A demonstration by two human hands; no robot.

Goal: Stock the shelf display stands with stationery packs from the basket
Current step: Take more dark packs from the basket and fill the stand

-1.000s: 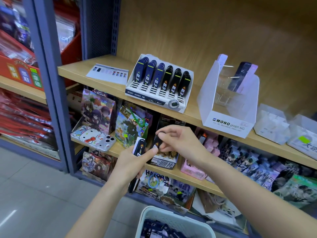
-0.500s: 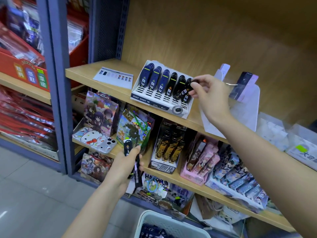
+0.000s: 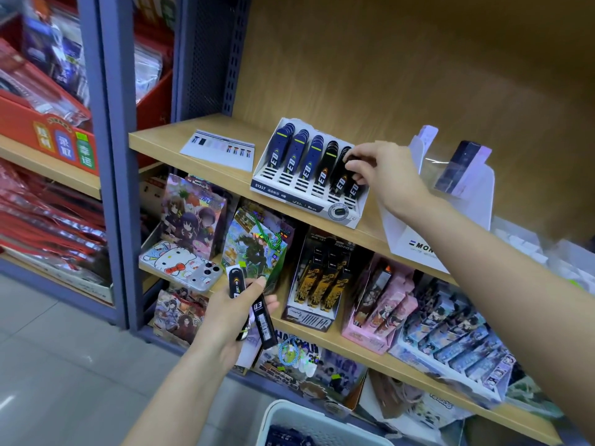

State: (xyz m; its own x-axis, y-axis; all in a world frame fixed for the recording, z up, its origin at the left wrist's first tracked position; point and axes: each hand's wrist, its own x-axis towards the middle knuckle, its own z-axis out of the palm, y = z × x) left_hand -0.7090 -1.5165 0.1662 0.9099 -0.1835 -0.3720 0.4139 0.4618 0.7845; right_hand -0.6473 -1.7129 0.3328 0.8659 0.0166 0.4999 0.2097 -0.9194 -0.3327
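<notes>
At the display stand, right hand pinches a black pack into its slot; left hand grips spare packs, likely next.

Single view, from a wide-angle camera worn on the head. It faces forward and down onto the shelf unit, at an angle, so the boards run from upper left to lower right. Range is near: the left hand and right hand reach the shelves. The basket rim is cut by the bottom edge; floor shows lower left.
</notes>
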